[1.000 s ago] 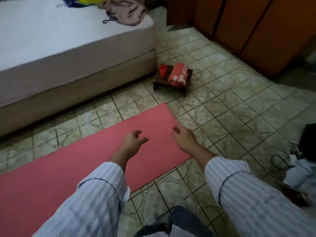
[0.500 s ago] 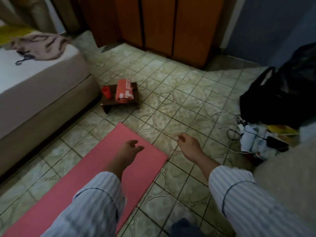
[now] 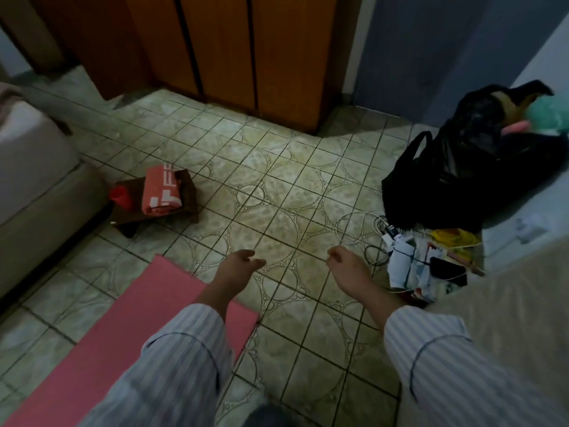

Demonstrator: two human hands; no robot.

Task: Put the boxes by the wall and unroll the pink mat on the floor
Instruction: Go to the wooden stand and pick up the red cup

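The flat pink foam mat (image 3: 147,328) lies unrolled on the patterned tiled floor (image 3: 286,192) beside the bed, the left hand (image 3: 237,266) and right hand (image 3: 348,266) hang empty and loosely curled, and no boxes are visible.

Bedroom floor clutter around a small dark stool

The low dark stool (image 3: 160,208) stands on the patterned tile floor (image 3: 277,192), just beside the bed base (image 3: 40,186) to its left. On the stool lie a folded orange-red cloth with white lettering (image 3: 161,192) and, at its left end, a small red cup (image 3: 121,195). Behind the stool rise wooden wardrobe doors (image 3: 221,47). Well to its right sits a black plastic bag (image 3: 468,167), with tangled white cables (image 3: 363,229) and loose papers (image 3: 409,266) in front of it.
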